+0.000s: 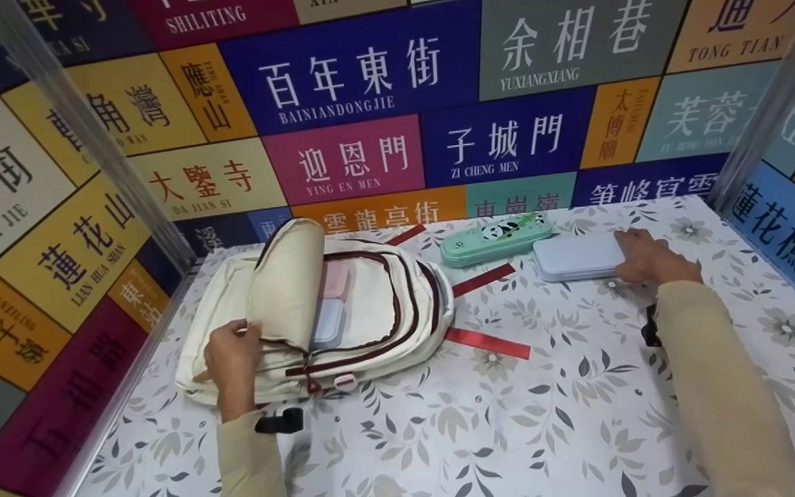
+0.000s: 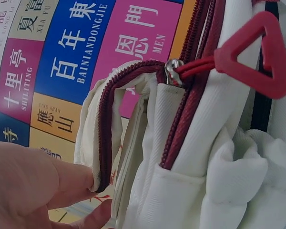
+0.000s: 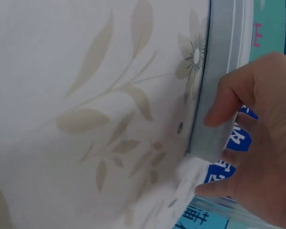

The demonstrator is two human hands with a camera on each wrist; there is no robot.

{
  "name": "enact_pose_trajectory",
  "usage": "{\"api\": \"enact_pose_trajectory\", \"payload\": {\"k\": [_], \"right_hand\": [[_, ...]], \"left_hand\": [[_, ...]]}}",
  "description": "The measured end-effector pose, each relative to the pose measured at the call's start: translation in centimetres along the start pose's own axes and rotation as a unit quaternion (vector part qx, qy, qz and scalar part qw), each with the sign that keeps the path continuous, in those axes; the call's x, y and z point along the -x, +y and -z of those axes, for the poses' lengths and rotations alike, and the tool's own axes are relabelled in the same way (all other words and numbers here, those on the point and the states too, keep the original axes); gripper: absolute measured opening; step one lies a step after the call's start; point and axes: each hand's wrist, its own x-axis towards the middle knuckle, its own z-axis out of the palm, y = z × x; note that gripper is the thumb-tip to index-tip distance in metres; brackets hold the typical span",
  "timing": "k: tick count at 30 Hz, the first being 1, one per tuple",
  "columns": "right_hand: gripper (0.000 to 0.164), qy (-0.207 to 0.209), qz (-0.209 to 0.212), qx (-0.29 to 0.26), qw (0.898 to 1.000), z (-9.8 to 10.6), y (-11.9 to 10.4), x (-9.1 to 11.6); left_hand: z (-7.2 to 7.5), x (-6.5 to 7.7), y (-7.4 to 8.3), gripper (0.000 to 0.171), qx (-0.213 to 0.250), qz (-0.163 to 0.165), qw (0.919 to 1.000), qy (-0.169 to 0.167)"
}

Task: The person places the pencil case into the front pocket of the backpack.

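A cream backpack point(image 1: 377, 345) with dark red zippers lies on the table, its front flap point(image 1: 287, 290) folded up. My left hand point(image 1: 233, 362) pinches the edge of that flap; in the left wrist view its fingers point(image 2: 74, 183) are at the zippered rim. Inside the opened compartment sit a pink box point(image 1: 337, 281) and a light blue box point(image 1: 328, 321). Over to the right, my right hand point(image 1: 653, 259) grips the right end of a pale blue pencil case point(image 1: 573, 258). The thumb point(image 3: 219, 107) lies against the case's edge in the right wrist view.
A green pencil case point(image 1: 497, 240) with a panda picture lies just left of the pale blue one. Red strips point(image 1: 487, 343) stick out beside the backpack on the flowered tablecloth point(image 1: 508, 428). A wall of colourful street-name signs point(image 1: 349, 76) stands behind the table.
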Motion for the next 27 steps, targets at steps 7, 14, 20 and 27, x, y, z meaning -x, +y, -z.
{"api": "enact_pose_trajectory", "payload": {"k": [7, 14, 20, 27], "right_hand": [[0.077, 0.000, -0.006, 0.015, 1.000, 0.7, -0.2, 2.1], [0.089, -0.036, 0.002, -0.028, 0.999, 0.1, 1.6, 3.2], [0.101, 0.001, 0.053, -0.049, 0.997, -0.6, 2.3, 3.1], [0.105, 0.038, 0.056, -0.054, 0.996, -1.2, 1.9, 3.7]], "left_hand": [[0.7, 0.1, -0.1, 0.030, 0.038, 0.004, 0.9993, 0.000], [0.8, 0.4, 0.1, 0.034, 0.025, -0.001, 0.9994, -0.024], [1.1, 0.4, 0.5, 0.031, 0.055, -0.034, 0.9979, -0.007], [1.1, 0.0, 0.6, 0.030, 0.129, -0.058, 0.9900, 0.002]]}}
